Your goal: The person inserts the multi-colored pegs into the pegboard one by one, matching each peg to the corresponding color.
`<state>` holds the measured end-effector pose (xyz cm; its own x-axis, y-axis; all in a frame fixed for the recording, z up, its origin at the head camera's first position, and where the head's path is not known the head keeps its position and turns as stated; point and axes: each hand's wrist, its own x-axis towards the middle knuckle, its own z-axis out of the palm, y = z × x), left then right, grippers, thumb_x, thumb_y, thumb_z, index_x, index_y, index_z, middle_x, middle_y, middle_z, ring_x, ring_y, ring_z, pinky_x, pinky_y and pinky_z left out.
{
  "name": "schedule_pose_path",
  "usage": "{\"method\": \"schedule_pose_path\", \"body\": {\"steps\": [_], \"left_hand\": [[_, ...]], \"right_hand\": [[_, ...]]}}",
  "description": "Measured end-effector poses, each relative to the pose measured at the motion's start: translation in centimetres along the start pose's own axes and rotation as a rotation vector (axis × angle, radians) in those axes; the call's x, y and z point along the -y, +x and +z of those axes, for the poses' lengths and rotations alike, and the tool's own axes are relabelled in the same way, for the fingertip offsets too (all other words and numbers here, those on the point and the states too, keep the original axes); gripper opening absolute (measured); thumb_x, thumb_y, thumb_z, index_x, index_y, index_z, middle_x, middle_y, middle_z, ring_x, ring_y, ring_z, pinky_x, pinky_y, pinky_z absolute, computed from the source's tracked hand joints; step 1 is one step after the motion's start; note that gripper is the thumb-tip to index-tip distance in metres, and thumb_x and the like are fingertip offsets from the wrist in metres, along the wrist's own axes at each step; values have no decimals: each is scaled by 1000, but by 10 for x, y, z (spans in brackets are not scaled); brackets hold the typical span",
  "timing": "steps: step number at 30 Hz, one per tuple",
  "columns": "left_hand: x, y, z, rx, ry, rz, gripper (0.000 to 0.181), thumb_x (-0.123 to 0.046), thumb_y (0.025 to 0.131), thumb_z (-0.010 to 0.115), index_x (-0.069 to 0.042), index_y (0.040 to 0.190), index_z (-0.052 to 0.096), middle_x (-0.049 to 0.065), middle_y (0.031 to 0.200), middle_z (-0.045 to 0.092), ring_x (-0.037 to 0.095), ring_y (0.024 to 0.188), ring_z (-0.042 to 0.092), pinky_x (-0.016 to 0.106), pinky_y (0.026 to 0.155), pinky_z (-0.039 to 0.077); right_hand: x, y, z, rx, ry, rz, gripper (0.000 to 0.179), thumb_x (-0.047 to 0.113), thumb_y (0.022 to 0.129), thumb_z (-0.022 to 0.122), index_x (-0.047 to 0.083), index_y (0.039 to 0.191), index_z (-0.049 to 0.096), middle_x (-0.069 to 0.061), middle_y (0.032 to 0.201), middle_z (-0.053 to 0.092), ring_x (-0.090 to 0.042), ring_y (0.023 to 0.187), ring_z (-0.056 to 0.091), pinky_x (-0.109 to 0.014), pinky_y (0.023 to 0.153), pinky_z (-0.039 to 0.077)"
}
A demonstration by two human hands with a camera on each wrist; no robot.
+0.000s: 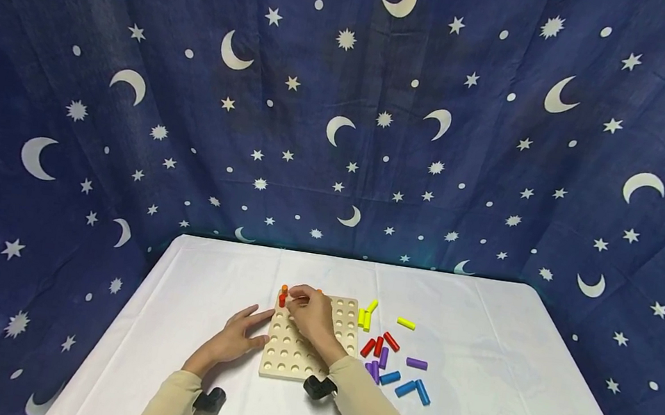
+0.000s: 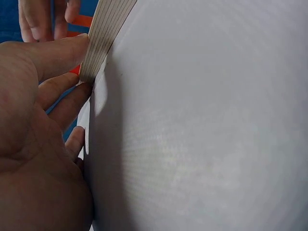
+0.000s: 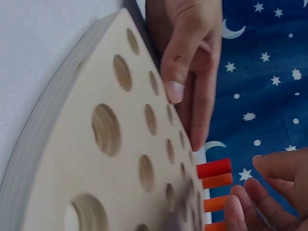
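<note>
A pale wooden pegboard with rows of round holes lies on the table. At its far left corner a red peg and an orange peg stand upright; another orange peg shows behind my right hand. That hand hovers over the far rows, fingers loosely bent. In the right wrist view a gap separates its thumb from its fingertips, which overlap the orange pegs; no peg shows in the gap. My left hand rests at the board's left edge, its thumb and fingers extended against the side.
Right of the board lie loose pegs: yellow pegs farthest back, red pegs, purple pegs and blue pegs nearer. A white cloth covers the table. Behind hangs a dark blue curtain with moons and stars.
</note>
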<state>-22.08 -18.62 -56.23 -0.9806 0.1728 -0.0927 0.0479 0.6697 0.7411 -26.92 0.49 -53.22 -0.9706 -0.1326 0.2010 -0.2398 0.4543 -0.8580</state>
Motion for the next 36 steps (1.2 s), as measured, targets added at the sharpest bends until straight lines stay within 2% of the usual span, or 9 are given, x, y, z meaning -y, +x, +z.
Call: {"method": "schedule_pose_path", "body": {"steps": [6,13,21,28,31,36], "left_hand": [[0,0,-1,-1,17,5,59,-32,88,72,-23,143,53,23,156,33,48,146,24,71,113,21],[1,-1,-1,0,5,-3,60,-33,87,72,-22,143,52,23,157,33,48,146,23,72,113,20],[0,1,0,7,9,-6,60,-32,88,72,-23,144,52,21,158,32,47,147,22,72,113,20],[0,0,-2,1,21,12,59,-32,88,72,-21,143,53,23,156,33,49,145,25,72,112,22],[-1,-1,-2,5,11,-3,59,-32,88,72,-22,143,53,22,157,32,48,146,23,72,113,20],[0,-1,-1,3,11,-12,58,-31,89,71,-22,143,53,22,157,31,48,147,22,72,113,20]], "right_hand": [[4,-4,-16,-32,51,-38,21,10,85,74,8,105,72,-8,106,71,-19,89,70,-24,74,56],[11,-11,-37,-57,10,-45,19,13,85,74,11,104,72,-4,106,70,-19,90,69,-23,70,53],[4,-15,-63,-51,14,-7,17,14,87,72,14,104,72,-5,105,71,-20,94,69,-23,68,56],[-7,-19,-82,-69,7,-24,18,11,86,73,8,104,72,-4,98,73,-18,88,70,-22,65,54],[-9,-23,-90,-73,14,-23,17,10,86,73,8,103,72,-5,98,73,-18,86,70,-21,62,53],[-14,-27,-103,-97,3,-37,15,8,86,73,11,101,72,-7,98,73,-20,87,70,-21,66,54]]}}
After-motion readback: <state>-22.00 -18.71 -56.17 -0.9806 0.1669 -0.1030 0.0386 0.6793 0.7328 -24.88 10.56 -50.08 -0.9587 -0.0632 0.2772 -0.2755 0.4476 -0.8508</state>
